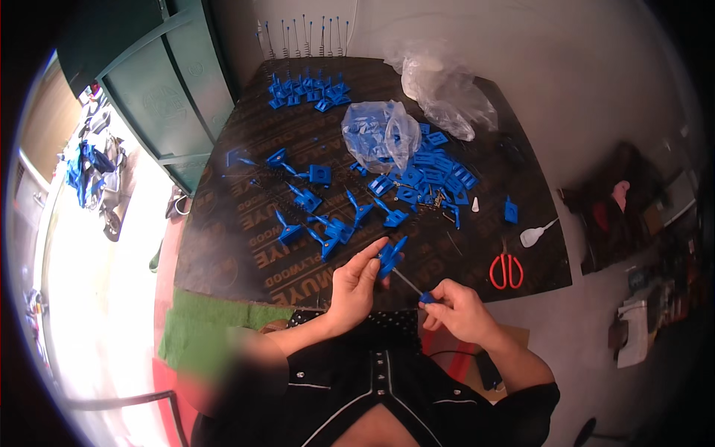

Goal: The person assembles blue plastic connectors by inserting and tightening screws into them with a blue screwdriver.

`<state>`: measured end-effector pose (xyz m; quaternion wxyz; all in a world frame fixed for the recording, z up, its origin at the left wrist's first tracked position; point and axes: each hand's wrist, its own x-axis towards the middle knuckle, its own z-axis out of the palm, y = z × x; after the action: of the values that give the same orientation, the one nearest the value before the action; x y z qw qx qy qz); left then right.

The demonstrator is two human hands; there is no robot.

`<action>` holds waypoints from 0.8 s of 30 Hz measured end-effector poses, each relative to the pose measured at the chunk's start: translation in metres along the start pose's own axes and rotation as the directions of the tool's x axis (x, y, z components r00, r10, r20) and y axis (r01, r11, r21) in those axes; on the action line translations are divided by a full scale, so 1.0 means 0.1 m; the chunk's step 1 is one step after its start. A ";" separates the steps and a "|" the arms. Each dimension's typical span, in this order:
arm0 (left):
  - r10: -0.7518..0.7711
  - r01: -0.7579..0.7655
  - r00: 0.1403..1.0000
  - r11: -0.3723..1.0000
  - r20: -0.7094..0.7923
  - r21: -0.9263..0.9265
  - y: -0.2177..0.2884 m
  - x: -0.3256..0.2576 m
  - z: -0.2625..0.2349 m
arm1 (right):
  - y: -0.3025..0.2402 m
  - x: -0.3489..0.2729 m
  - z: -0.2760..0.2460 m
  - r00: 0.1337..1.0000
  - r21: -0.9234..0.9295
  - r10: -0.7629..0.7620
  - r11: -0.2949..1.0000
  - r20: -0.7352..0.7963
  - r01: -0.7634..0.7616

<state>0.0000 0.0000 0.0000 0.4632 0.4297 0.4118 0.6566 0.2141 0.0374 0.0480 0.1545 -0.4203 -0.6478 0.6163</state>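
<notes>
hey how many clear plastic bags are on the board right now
2. One plastic bag holding blue parts lies mid-board above the loose blue pile; a second crumpled bag lies at the far right corner. More could be hidden under them.

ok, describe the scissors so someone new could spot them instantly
Start at the dark board used as a worktop and go to its near right corner. The scissors lie there alone, beyond the right hand. Their red handles stand out; nearly everything else on the board is blue plastic.
</notes>
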 end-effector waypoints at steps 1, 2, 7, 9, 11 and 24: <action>-0.001 0.001 1.000 1.000 -0.008 -0.005 -0.02 -0.01 0.00 | -0.05 -0.02 0.02 0.999 -0.108 -0.037 0.993 0.004 0.037; -0.003 0.003 1.000 1.000 -0.017 -0.011 -0.03 -0.01 0.00 | -0.07 -0.02 0.03 0.997 -0.215 -0.073 0.974 0.012 0.074; 0.001 -0.001 1.000 1.000 -0.017 -0.018 0.02 0.02 -0.06 | 0.02 0.05 0.13 0.828 -0.671 -0.561 0.612 0.006 0.419; -0.001 0.001 1.000 1.000 -0.023 -0.027 0.03 0.01 -0.06 | 0.00 0.04 0.14 0.780 -0.813 -0.624 0.434 0.039 0.388; -0.015 0.014 1.000 0.998 -0.015 -0.056 0.02 -0.01 -0.06 | -0.08 0.02 0.16 0.753 -0.800 -0.654 0.492 -0.081 0.342; -0.095 0.097 0.995 0.969 0.020 -0.226 -0.04 -0.08 0.03 | 0.01 -0.09 -0.14 0.997 0.169 0.026 0.986 -0.071 -0.014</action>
<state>0.0058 -0.0064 -0.0040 0.5423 0.3565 0.3525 0.6742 0.2300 0.0400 0.0532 0.2068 -0.4344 -0.5831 0.6546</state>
